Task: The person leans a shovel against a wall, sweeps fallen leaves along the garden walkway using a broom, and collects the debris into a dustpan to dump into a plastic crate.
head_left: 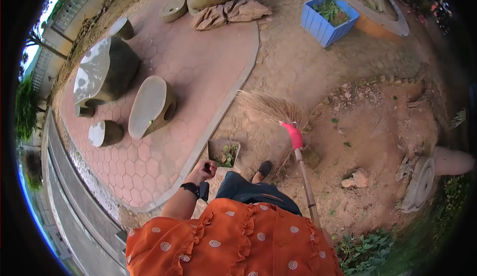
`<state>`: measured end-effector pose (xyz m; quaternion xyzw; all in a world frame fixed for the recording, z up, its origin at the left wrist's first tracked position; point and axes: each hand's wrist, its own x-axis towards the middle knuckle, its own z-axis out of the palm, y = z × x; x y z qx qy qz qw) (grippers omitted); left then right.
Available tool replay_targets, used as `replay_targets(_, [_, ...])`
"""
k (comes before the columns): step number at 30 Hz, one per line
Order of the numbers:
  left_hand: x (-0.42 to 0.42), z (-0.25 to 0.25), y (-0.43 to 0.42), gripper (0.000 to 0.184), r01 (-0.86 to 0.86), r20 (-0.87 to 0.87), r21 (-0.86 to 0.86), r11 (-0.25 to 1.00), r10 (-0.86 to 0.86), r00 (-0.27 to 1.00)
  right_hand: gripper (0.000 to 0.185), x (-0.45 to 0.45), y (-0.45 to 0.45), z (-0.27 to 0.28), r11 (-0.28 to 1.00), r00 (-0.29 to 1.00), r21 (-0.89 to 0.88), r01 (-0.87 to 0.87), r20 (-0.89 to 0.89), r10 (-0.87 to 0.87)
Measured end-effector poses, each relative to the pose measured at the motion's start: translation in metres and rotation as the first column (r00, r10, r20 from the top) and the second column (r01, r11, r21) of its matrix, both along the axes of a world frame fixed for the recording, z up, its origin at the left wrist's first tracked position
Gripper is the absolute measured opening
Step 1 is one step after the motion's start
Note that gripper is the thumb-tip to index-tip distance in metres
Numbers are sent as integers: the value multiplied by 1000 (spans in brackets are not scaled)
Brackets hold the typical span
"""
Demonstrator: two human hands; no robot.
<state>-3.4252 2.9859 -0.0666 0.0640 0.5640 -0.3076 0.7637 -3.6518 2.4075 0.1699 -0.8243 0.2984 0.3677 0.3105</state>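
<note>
My left hand [205, 168] is closed in a fist around a dark handle end, right beside a dustpan [238, 152]. Green leaves and clippings [228, 154] lie in the dustpan. A broom [268, 106] with long straw bristles and a pink binding reaches out ahead on the right, its bristles over the stone paving. The broom's wooden stick [306, 186] runs back along my right side, where the orange shirt cuts it off. My right hand is out of sight.
A blue crate [318, 26] full of cut greenery stands ahead right. Stone stools [107, 133] and a stone table [107, 72] occupy the pink tiled patio [194, 77], edged by a kerb [251, 62]. A rock [355, 178] lies on bare soil at right.
</note>
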Motion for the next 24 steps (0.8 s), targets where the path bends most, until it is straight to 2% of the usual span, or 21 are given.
replay_targets(1, [16, 30, -9, 16, 25, 30, 5, 1000, -25, 999, 29, 13, 2, 0, 998, 994, 21, 54, 96, -56])
replay_targets(2, [33, 41, -11, 16, 12, -1, -54, 998, -13, 1000, 27, 41, 8, 18, 974, 982, 129, 188, -4, -189])
replay_targets(4, [74, 73, -19, 12, 86, -7, -63, 994, -86, 996, 27, 61, 3, 3, 944, 955, 154, 291, 5, -295])
replay_targets(5, [96, 82, -23, 11, 122, 7, -124, 985, -122, 993, 27, 74, 2, 2, 936, 946, 161, 313, 32, -322])
replay_targets(6, [123, 90, -25, 12, 165, 39, -178, 970, -160, 986, 28, 89, 2, 3, 917, 927, 162, 365, 30, -374])
replay_targets(8, [184, 113, -43, 11, 264, 114, -124, 956, -251, 961, 29, 123, -2, 3, 889, 897, 167, 427, 46, -440])
replay_targets(10, [248, 135, -64, 12, 319, 254, -143, 937, -277, 927, 29, 157, -9, 4, 858, 867, 170, 484, 39, -497])
replay_targets(11, [283, 159, -83, 13, 374, 299, -79, 924, -336, 893, 29, 170, -17, -3, 844, 850, 169, 509, 57, -524])
replay_targets(13, [357, 178, -116, 18, 443, 404, 0, 897, -405, 820, 46, 196, -32, -23, 814, 815, 168, 556, 82, -573])
replay_targets(14, [397, 190, -136, 16, 478, 421, 59, 877, -455, 784, 46, 215, -39, -25, 798, 796, 165, 580, 96, -598])
replay_targets(16, [475, 214, -179, 13, 516, 485, 271, 812, -579, 656, 29, 257, -46, -28, 823, 812, 133, 551, 142, -567])
replay_targets(18, [558, 220, -221, 12, 511, 518, 439, 739, -673, 528, 32, 300, -53, -34, 793, 775, 141, 592, 171, -609])
replay_targets(20, [629, 244, -277, 14, 429, 483, 604, 671, -737, 473, 35, 330, -56, -43, 772, 749, 142, 619, 190, -635])
replay_targets(22, [706, 236, -324, 14, 404, 522, 674, 619, -786, 333, 38, 354, -71, -83, 863, 855, -89, 498, 220, -470])
replay_targets(23, [741, 225, -349, 12, 361, 574, 664, 655, -756, 315, 38, 352, -73, -117, 864, 857, -91, 495, 214, -468])
replay_targets(24, [770, 215, -373, 10, 324, 620, 652, 686, -728, 293, 40, 346, -73, -156, 772, 751, -32, 635, 260, -607])
